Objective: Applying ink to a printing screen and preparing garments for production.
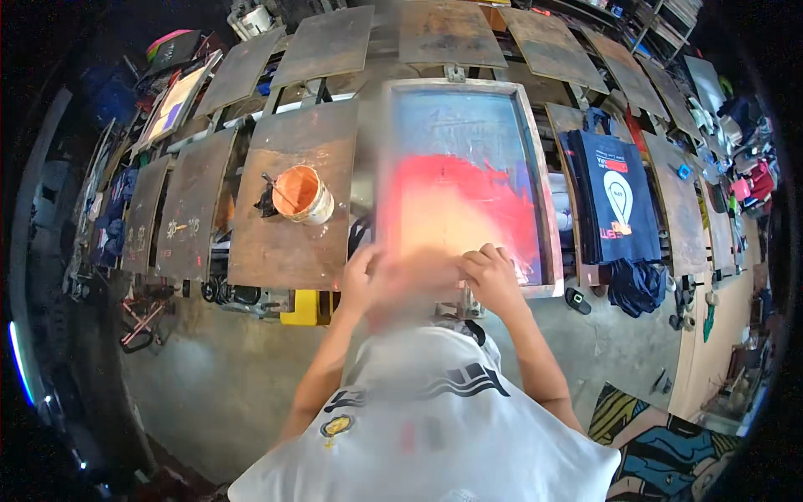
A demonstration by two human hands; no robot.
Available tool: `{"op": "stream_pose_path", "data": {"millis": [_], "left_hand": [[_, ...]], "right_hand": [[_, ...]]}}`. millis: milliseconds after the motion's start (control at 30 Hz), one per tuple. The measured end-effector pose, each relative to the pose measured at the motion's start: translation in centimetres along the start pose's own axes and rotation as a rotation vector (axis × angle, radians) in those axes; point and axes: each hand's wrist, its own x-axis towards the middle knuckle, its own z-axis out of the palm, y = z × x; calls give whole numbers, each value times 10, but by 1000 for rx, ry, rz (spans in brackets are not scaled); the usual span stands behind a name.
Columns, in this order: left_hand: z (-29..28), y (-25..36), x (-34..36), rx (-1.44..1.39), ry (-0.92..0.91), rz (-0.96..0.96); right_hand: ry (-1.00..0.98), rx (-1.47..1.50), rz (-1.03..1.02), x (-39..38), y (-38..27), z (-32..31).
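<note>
A screen-printing frame (542, 188) with wooden sides lies in front of me, red and pale orange ink spread over the lower part of its blue-grey mesh. My right hand (492, 274) is over its near edge, fingers bent and closed around something hidden beneath them. Beside the frame's near left corner is my left hand (360, 274); a smear down the middle of the picture hides its fingers. Between both hands a blurred brownish shape (427, 269) shows, its kind not readable. To the left, an ink-stained bucket (316, 201) with a stick in it stands on a brown board (284, 251).
Rows of flat boards (452, 33) run across the far side and both sides. Dark blue tote bags (615, 197) lie on a board at right, with more dark cloth (637, 286) hanging below. A yellow object (304, 308) sits under the left board.
</note>
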Motion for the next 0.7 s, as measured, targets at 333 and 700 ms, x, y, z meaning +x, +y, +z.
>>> {"op": "stream_pose_path", "data": {"millis": [333, 700], "left_hand": [[47, 60, -52, 349, -265, 45], [65, 29, -67, 349, -296, -1]], "right_hand": [[-17, -8, -126, -30, 14, 29], [-228, -22, 20, -43, 35, 32]]}}
